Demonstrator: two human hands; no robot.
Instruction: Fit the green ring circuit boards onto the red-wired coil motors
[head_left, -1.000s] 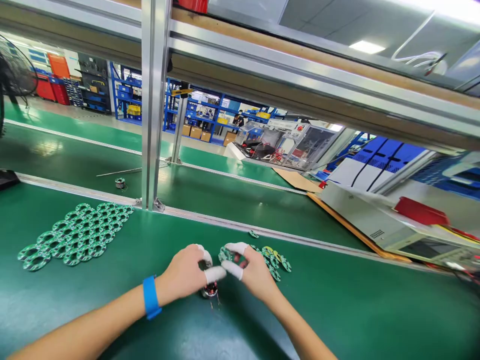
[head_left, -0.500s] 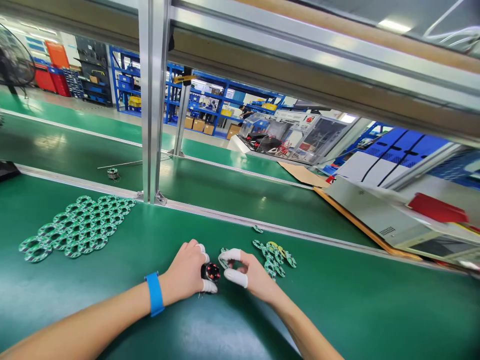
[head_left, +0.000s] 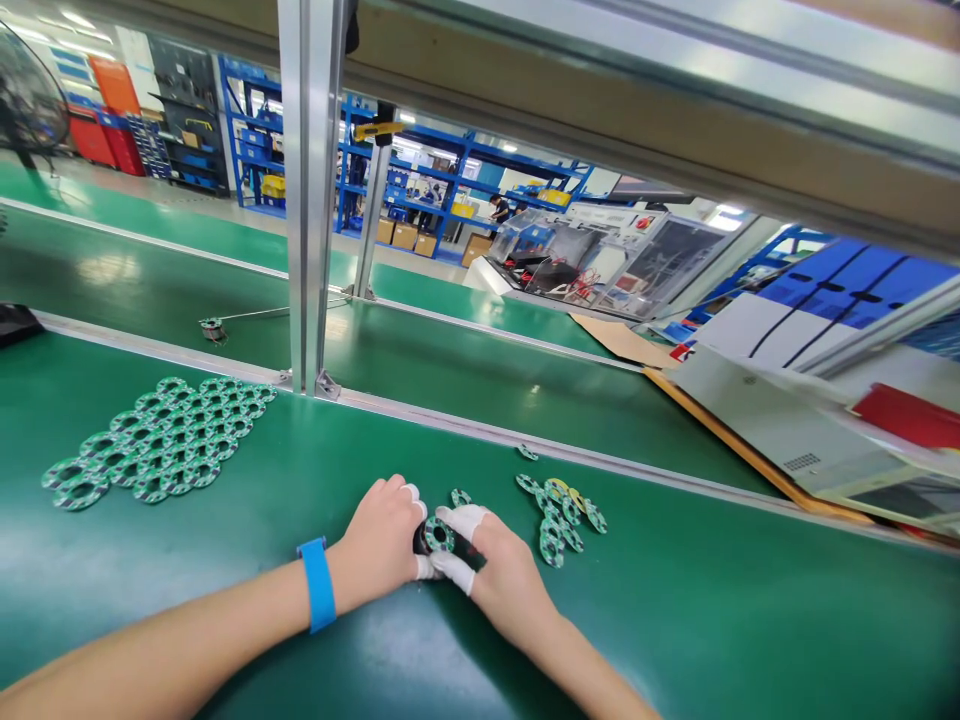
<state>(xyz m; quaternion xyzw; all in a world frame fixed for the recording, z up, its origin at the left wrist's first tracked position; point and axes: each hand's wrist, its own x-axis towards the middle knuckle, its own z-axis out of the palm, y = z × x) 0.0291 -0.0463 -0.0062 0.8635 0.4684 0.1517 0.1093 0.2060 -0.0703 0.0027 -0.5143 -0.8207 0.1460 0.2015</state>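
My left hand (head_left: 382, 535), in white finger cots with a blue band at the wrist, is closed around a dark motor stator (head_left: 419, 541), mostly hidden by the fingers. A green ring-shaped circuit board (head_left: 438, 535) lies over the stator's end face. White-capped thumb and finger of my right hand (head_left: 499, 560) grip this ring at its right edge. Whether the ring is fully seated on the stator I cannot tell. Just beyond the fingers, another ring board (head_left: 460, 497) lies on the green work surface (head_left: 360, 670).
Many ring boards (head_left: 161, 440) lie in rows at the left. A loose cluster of them (head_left: 551, 525) is at the right, with one single ring (head_left: 527, 453) near the metal rail. An aluminium post (head_left: 307, 200) rises ahead. On the far strip sits a wound stator (head_left: 213, 329).
My right hand has moved left to meet my left hand. A ring board now covers the stator's face, whose red windings showed before. The view has shifted slightly.
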